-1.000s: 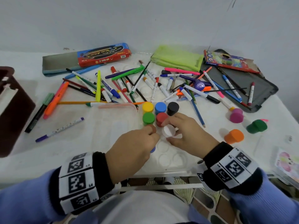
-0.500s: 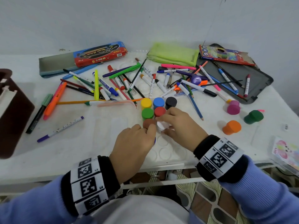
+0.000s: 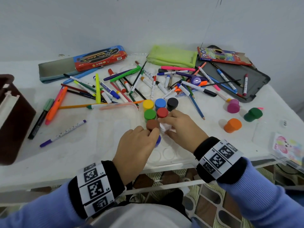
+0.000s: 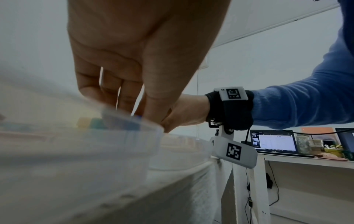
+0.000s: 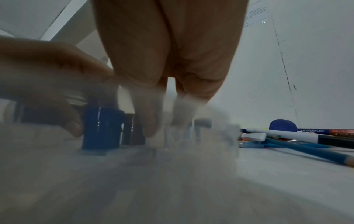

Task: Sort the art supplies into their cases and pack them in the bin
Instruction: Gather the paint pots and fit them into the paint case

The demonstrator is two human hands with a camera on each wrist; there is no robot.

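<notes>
A clear plastic tray point(image 3: 166, 155) with round wells lies at the table's near edge. Yellow point(image 3: 148, 104), blue point(image 3: 160, 103), black point(image 3: 172, 103), green point(image 3: 150, 114), red point(image 3: 162, 112) and brown point(image 3: 152, 125) paint pots stand in it. My left hand point(image 3: 152, 134) touches the brown pot with its fingertips and curls over a dark blue pot point(image 5: 101, 128). My right hand point(image 3: 164, 127) pinches a white pot point(image 3: 163, 128) right of the brown one. Pink point(image 3: 233, 106), dark green point(image 3: 253, 114) and orange point(image 3: 232, 125) pots lie loose at the right.
Markers, pens and pencils point(image 3: 131, 84) are scattered across the middle. At the back lie a grey pouch point(image 3: 56, 69), a red box point(image 3: 100, 57), a green pouch point(image 3: 171, 56), a dark open case point(image 3: 256, 79) and a pencil box point(image 3: 223, 55). A brown bin point(image 3: 11, 120) stands at the left.
The brown pot, held in my left fingertips a second ago, now stands in the tray below the green one. My right hand has brought the white pot down beside it.
</notes>
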